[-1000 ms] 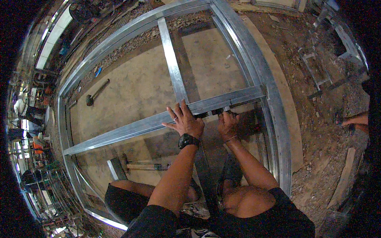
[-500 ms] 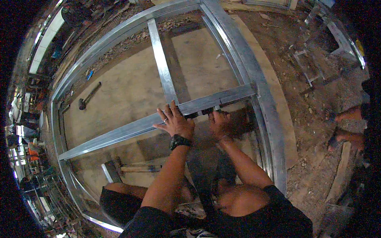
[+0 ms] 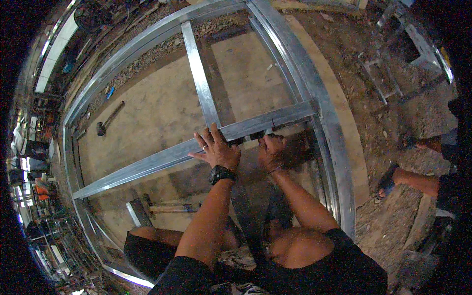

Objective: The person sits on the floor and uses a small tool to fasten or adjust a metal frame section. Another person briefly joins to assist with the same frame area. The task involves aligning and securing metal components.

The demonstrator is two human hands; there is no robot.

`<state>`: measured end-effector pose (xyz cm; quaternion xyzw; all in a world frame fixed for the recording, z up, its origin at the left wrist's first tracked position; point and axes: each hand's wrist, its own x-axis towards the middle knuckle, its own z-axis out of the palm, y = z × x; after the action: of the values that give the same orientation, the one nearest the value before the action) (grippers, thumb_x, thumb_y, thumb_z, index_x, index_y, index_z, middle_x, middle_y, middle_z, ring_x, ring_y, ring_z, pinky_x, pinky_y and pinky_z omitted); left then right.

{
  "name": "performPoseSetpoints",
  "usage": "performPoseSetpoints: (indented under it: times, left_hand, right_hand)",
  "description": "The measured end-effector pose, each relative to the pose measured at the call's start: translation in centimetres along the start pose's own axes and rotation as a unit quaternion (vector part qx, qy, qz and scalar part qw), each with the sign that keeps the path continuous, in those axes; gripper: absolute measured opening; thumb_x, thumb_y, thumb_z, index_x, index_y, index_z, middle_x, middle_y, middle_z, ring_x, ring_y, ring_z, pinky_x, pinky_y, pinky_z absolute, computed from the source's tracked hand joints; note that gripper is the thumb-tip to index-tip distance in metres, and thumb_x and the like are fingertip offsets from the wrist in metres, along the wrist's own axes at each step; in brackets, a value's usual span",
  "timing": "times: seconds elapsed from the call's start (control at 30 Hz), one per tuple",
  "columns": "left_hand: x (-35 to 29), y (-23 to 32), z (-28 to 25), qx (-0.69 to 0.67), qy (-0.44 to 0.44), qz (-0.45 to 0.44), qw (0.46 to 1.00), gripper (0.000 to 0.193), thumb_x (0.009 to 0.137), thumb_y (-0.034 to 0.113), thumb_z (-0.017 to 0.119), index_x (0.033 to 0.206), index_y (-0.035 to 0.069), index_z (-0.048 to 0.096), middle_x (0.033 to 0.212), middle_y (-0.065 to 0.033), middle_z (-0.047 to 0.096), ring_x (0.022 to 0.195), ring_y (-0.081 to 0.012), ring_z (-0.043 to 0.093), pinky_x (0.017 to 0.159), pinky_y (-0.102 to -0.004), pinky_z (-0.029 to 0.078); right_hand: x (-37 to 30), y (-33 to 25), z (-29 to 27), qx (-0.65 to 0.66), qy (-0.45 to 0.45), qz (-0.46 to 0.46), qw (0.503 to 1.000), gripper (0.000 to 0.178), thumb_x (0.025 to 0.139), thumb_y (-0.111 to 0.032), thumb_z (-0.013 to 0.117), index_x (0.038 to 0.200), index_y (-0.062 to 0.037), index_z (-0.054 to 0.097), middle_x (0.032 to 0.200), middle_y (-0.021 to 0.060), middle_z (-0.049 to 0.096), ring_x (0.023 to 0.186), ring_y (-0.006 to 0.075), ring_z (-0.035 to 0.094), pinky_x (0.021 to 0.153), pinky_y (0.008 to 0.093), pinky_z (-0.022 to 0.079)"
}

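Note:
A large metal frame [image 3: 328, 147] of shiny grey channel bars lies before me, with a long crossbar [image 3: 147, 167] running through its middle. My left hand [image 3: 220, 150], wearing a ring and a black watch, presses on the crossbar with its fingers spread. That spot is beside the joint with a shorter bar [image 3: 198, 73], which runs away from me. Just right of it, my right hand [image 3: 272, 150] is closed round a dark hand tool [image 3: 255, 136] at the crossbar's near side. The tool's front points toward my left hand. Most of its body is hidden by my fingers and shadow.
A mallet [image 3: 110, 119] lies on the board inside the frame, at the left. Near my left knee lies a hammer [image 3: 142, 209] with a wooden handle. Another person's foot [image 3: 388, 181] stands on the dirt at right, beside a wooden plank [image 3: 418, 223].
The other person's nearer foot has come forward, leftward toward the frame. My two hands stay at almost the same places on the crossbar and the tool.

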<state>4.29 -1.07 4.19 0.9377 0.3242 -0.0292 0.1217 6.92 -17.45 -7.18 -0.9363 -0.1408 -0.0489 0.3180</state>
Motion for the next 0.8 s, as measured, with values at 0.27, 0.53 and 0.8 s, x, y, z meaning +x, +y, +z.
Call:
performPoseSetpoints:
  times: [0.27, 0.53, 0.8]
  left_hand:
    - [0.0, 0.6, 0.0, 0.001, 0.004, -0.007, 1.000, 0.095, 0.073, 0.025, 0.079, 0.156, 0.021, 0.034, 0.163, -0.0076, 0.032, 0.160, -0.0374, 0.009, 0.112, -0.0855, 0.002]
    - [0.1, 0.6, 0.7, -0.015, 0.022, 0.001, 1.000, 0.097, 0.070, 0.021, 0.080, 0.155, 0.024, 0.035, 0.162, -0.0059, 0.034, 0.160, -0.0374, 0.009, 0.113, -0.0851, 0.002]
    - [-0.1, 0.5, 0.2, -0.019, 0.018, -0.006, 1.000, 0.097, 0.068, 0.018, 0.078, 0.156, 0.024, 0.035, 0.162, -0.0063, 0.034, 0.160, -0.0374, 0.008, 0.113, -0.0847, 0.000]
  right_hand:
    - [-0.1, 0.6, 0.1, 0.018, 0.028, -0.007, 0.999, 0.024, 0.087, -0.028, 0.071, 0.101, -0.0085, 0.067, 0.091, 0.0155, 0.069, 0.093, 0.0393, 0.064, 0.092, 0.0579, 0.041]
    - [0.2, 1.0, 0.6, -0.025, 0.110, -0.042, 0.993, 0.016, 0.092, -0.025, 0.069, 0.090, -0.0091, 0.071, 0.081, 0.0118, 0.070, 0.079, 0.0336, 0.065, 0.081, 0.0511, 0.040]
    - [0.4, -0.8, -0.8, -0.017, 0.057, -0.023, 0.998, 0.016, 0.091, -0.025, 0.067, 0.088, -0.0101, 0.066, 0.093, 0.0134, 0.071, 0.090, 0.0355, 0.066, 0.087, 0.0541, 0.044]
